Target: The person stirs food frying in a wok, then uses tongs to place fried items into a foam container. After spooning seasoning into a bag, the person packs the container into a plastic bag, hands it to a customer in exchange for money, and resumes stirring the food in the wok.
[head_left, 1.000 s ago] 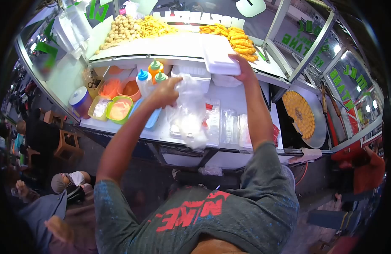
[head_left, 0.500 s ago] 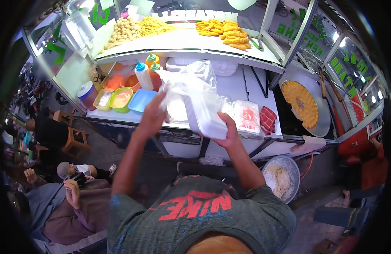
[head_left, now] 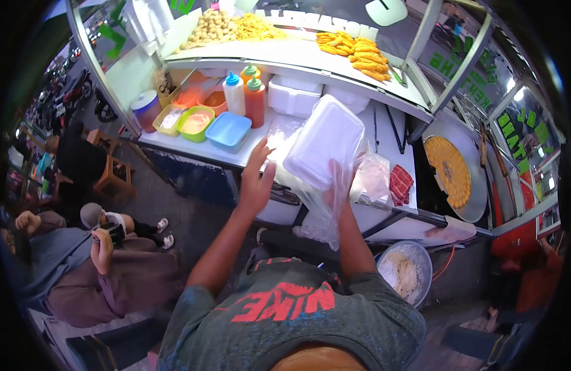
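Note:
A closed white foam box (head_left: pixel 325 141) lies tilted inside a clear plastic bag (head_left: pixel 327 213) above the counter's front edge. My right hand (head_left: pixel 341 179) holds the bagged box at its lower right side, seen partly through the plastic. To the left of the box, my left hand (head_left: pixel 257 179) is raised with its fingers apart and nothing in it. An empty blue tray (head_left: pixel 228 131) sits on the counter just beyond my left hand. More white foam boxes (head_left: pixel 293 96) are stacked behind the bagged one.
Sauce bottles (head_left: pixel 254 102) and small tubs (head_left: pixel 196 122) stand at the left of the counter. Fried food (head_left: pixel 367 59) lies on the upper shelf. At right is a round pan (head_left: pixel 449 173); below it, a basin (head_left: pixel 406 272). A seated person (head_left: pixel 106 266) is at lower left.
The foam box has gone into the clear bag and now lies flat side up, farther right. My left hand has let go of the bag and moved away from it.

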`<action>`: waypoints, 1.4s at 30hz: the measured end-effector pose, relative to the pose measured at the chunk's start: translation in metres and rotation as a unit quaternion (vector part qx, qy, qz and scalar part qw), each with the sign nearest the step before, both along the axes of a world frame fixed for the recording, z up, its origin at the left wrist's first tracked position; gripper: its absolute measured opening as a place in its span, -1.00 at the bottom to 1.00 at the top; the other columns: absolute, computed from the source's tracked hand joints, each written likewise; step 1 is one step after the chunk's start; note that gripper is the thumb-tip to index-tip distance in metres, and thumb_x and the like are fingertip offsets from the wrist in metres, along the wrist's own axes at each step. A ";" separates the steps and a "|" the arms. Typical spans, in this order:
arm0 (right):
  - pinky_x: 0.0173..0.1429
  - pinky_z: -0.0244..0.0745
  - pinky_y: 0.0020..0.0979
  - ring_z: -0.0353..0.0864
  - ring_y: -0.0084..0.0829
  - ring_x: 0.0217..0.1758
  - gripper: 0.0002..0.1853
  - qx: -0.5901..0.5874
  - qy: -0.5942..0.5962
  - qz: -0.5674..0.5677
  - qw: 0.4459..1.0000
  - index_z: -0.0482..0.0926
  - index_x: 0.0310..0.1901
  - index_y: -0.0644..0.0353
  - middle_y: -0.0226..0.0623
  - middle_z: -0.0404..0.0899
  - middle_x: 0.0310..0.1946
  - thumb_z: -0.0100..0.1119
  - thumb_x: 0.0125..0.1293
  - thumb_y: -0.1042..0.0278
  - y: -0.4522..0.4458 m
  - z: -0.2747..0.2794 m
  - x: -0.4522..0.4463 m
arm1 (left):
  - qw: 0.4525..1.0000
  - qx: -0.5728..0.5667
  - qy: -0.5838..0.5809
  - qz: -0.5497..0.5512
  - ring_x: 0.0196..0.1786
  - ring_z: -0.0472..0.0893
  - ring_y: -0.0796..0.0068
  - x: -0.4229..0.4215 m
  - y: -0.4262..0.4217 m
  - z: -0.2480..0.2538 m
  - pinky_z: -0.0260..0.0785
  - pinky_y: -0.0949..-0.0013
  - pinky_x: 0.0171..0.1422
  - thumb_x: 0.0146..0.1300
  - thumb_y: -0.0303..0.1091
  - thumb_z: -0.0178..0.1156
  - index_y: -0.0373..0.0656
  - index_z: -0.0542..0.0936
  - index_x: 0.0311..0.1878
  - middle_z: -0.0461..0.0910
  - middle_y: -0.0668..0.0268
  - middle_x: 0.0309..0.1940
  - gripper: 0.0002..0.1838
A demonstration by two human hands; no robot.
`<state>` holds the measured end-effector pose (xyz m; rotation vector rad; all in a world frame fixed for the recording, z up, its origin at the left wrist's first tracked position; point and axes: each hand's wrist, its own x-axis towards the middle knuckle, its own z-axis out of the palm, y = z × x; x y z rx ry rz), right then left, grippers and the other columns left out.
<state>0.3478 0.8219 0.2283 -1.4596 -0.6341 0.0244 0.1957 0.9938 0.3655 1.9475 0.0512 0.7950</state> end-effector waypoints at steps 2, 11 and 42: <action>0.37 0.24 -0.09 0.39 -0.19 0.24 -0.32 0.054 0.165 0.116 0.978 0.09 0.35 0.26 -0.07 0.30 0.23 -0.06 0.38 -0.04 0.001 0.017 -0.018 | 0.967 -0.219 0.058 -0.118 0.35 0.29 0.17 0.040 0.000 -0.001 0.09 0.21 0.42 0.44 0.01 -0.21 -0.21 0.23 0.37 0.26 0.08 0.34 -0.41; 0.27 0.33 -0.25 0.37 -0.25 0.23 -0.25 0.247 0.363 0.042 0.898 -0.11 0.40 0.31 -0.07 0.22 0.27 -0.07 0.39 0.01 0.077 0.029 -0.014 | 0.647 -0.720 0.044 -0.247 0.33 0.32 0.20 0.081 -0.019 -0.124 0.16 0.19 0.41 0.42 0.14 -0.32 -0.10 0.17 0.40 0.27 0.19 0.33 -0.35; -0.01 0.46 -0.10 0.51 -0.07 0.00 -0.62 -0.465 -0.165 -0.123 0.861 0.62 -0.08 0.06 -0.13 0.56 -0.14 0.26 0.00 0.23 0.078 0.008 0.129 | 0.966 -0.238 -0.051 0.087 -0.38 0.46 0.55 0.048 0.081 0.016 0.43 0.44 -0.18 0.06 -0.76 -0.16 -0.29 0.24 0.32 0.46 0.22 -0.17 -0.35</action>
